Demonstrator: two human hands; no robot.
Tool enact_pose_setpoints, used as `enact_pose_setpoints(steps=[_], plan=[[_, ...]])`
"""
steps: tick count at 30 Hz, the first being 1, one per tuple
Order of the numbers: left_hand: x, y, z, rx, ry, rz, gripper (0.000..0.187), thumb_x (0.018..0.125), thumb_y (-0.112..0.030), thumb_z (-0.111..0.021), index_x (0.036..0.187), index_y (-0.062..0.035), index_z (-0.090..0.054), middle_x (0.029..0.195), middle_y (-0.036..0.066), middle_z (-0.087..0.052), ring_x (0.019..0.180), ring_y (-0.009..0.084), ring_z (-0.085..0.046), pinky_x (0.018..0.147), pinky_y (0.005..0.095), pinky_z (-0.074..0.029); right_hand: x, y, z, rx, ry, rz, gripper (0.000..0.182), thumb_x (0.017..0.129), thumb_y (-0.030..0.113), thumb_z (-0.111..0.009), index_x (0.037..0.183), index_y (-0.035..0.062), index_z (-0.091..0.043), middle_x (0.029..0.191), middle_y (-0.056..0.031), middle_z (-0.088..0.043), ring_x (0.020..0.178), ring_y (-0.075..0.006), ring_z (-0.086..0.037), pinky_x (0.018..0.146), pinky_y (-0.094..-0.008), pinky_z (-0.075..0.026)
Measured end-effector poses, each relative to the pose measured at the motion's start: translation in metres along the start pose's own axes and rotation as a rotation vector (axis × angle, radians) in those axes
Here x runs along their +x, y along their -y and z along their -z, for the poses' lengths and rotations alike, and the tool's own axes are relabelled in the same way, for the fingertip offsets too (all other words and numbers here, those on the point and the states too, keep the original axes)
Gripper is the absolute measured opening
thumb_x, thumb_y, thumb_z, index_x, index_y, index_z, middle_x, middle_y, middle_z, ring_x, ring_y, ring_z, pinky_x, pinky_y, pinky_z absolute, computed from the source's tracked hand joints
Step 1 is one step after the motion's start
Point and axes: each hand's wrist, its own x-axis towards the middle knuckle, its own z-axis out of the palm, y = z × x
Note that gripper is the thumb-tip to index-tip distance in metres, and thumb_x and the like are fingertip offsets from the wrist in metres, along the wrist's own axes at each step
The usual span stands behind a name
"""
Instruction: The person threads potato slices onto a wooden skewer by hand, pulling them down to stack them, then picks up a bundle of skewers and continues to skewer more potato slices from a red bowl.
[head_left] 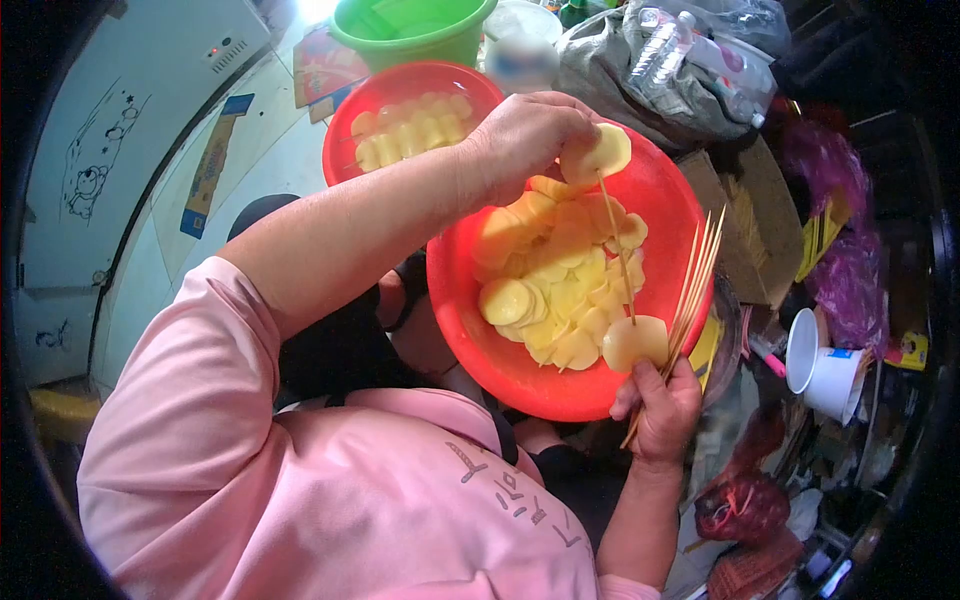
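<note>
My left hand (535, 135) reaches across above the large red basin (455, 345), its fingers closed on a pale yellow potato slice (605, 152). A thin bamboo skewer (617, 245) runs between that slice and a second potato slice (635, 342) lower down. Near the basin's right rim, my right hand (660, 410) is closed around a fanned bundle of bamboo skewers (698, 285), its thumb beside the lower slice. A heap of potato slices (560, 285) lies in the basin.
Behind the left forearm, a smaller red basin (342, 135) holds skewered slices (415, 130). Beyond stands a green tub (410, 40). A grey sack (610, 65) with plastic bottles (662, 50), a cardboard box (755, 225) and white tubs (832, 375) are on the right.
</note>
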Motion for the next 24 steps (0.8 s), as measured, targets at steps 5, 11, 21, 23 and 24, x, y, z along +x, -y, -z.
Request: enact_pose_setpoints(steps=[5, 11, 21, 23, 24], plan=[[-0.004, 0.000, -0.007, -0.124, -0.033, 0.082, 0.022, 0.083, -0.012, -0.060, 0.102, -0.0008, -0.056, 0.091, 0.009, -0.062, 0.083, 0.0207, -0.064, 0.069, 0.0356, -0.056, 0.001, -0.001, -0.002, -0.025, -0.015, 0.007, 0.019, 0.085, 0.013, -0.063, 0.098, 0.0002, -0.056, 0.062, -0.0054, -0.058, 0.043, -0.0117, -0.052, 0.042, -0.0217, -0.043], [0.002, 0.000, -0.001, -0.170, 0.007, 0.171, 0.022, 0.082, -0.011, -0.064, 0.100, 0.0005, -0.058, 0.094, 0.011, -0.063, 0.083, 0.0230, -0.064, 0.068, 0.0357, -0.056, 0.001, -0.004, 0.000, -0.026, 0.003, 0.009, 0.019, 0.086, 0.013, -0.063, 0.098, 0.0000, -0.056, 0.062, -0.0052, -0.058, 0.044, -0.0115, -0.052, 0.042, -0.0217, -0.044], [-0.033, 0.027, -0.039, 0.102, 0.329, 0.414, 0.018, 0.081, -0.021, -0.070, 0.084, -0.0050, -0.063, 0.077, 0.004, -0.064, 0.066, 0.0136, -0.062, 0.057, 0.0271, -0.053, 0.008, -0.002, -0.014, 0.019, -0.018, 0.044, 0.018, 0.087, 0.013, -0.061, 0.098, -0.0004, -0.056, 0.065, -0.0045, -0.057, 0.044, -0.0107, -0.050, 0.041, -0.0219, -0.042], [-0.032, 0.029, -0.041, 0.090, 0.343, 0.410, 0.018, 0.081, -0.021, -0.070, 0.084, -0.0045, -0.062, 0.077, 0.004, -0.063, 0.066, 0.0136, -0.062, 0.056, 0.0268, -0.052, 0.009, -0.003, -0.012, 0.037, -0.014, 0.049, 0.019, 0.087, 0.014, -0.062, 0.098, -0.0001, -0.056, 0.066, -0.0044, -0.057, 0.044, -0.0106, -0.050, 0.041, -0.0218, -0.042], [-0.031, 0.030, -0.042, 0.081, 0.351, 0.403, 0.019, 0.081, -0.022, -0.069, 0.085, -0.0041, -0.062, 0.077, 0.004, -0.063, 0.066, 0.0136, -0.062, 0.056, 0.0265, -0.052, 0.009, -0.002, -0.011, 0.036, -0.012, 0.042, 0.019, 0.087, 0.014, -0.062, 0.097, 0.0001, -0.056, 0.065, -0.0044, -0.057, 0.044, -0.0106, -0.050, 0.041, -0.0219, -0.042]])
